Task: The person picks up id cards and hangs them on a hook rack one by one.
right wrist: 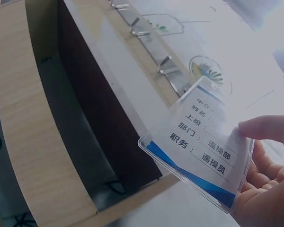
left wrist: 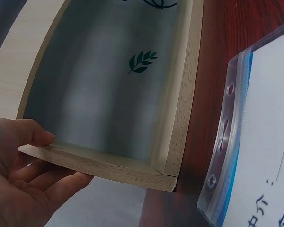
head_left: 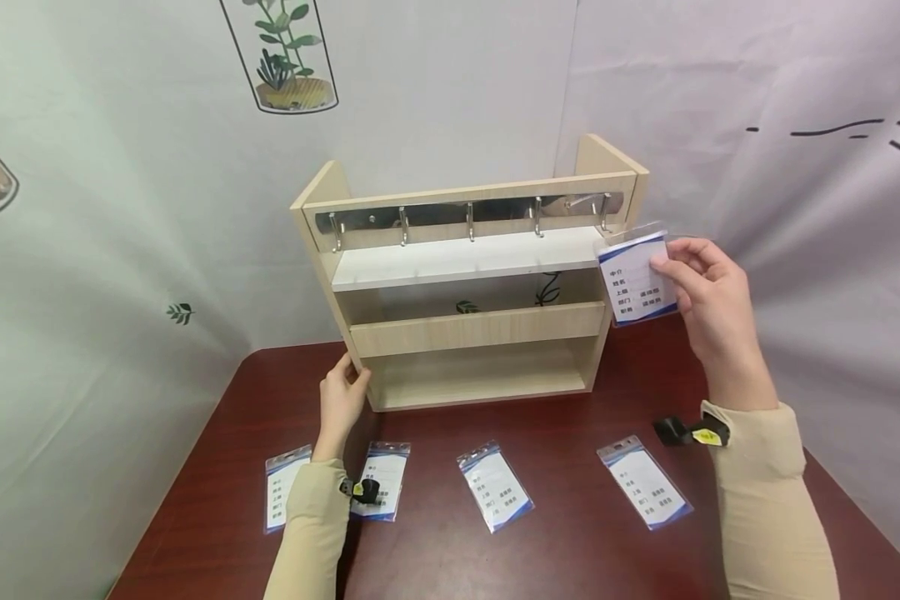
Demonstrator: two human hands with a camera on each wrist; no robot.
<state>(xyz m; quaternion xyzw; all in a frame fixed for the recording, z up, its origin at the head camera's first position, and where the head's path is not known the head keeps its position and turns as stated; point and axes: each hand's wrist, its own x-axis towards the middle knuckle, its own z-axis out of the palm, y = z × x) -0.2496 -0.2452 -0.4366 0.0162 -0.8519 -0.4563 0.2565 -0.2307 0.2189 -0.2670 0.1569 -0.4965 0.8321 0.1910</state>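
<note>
My right hand [head_left: 716,296] pinches a clear-sleeved badge card [head_left: 637,279] by its right edge, thumb on the printed face. In the head view the card's top overlaps the right end of the metal hook strip [head_left: 502,212], just by the rightmost hook [head_left: 606,210]. The right wrist view shows the same badge [right wrist: 199,146] upright but tilted, its lower edge blue. My left hand [head_left: 342,396] grips the left side panel of the wooden shelf [head_left: 480,329] low down. In the left wrist view, thumb and fingers lie on either side of the panel's edge [left wrist: 104,163].
Several more badge cards lie on the dark red table [head_left: 435,558]: one by the left forearm [head_left: 288,483], one partly behind the left wrist camera [head_left: 363,492], one in the middle [head_left: 495,487] and one at right [head_left: 645,483]. A printed cloth [head_left: 450,83] hangs behind the shelf.
</note>
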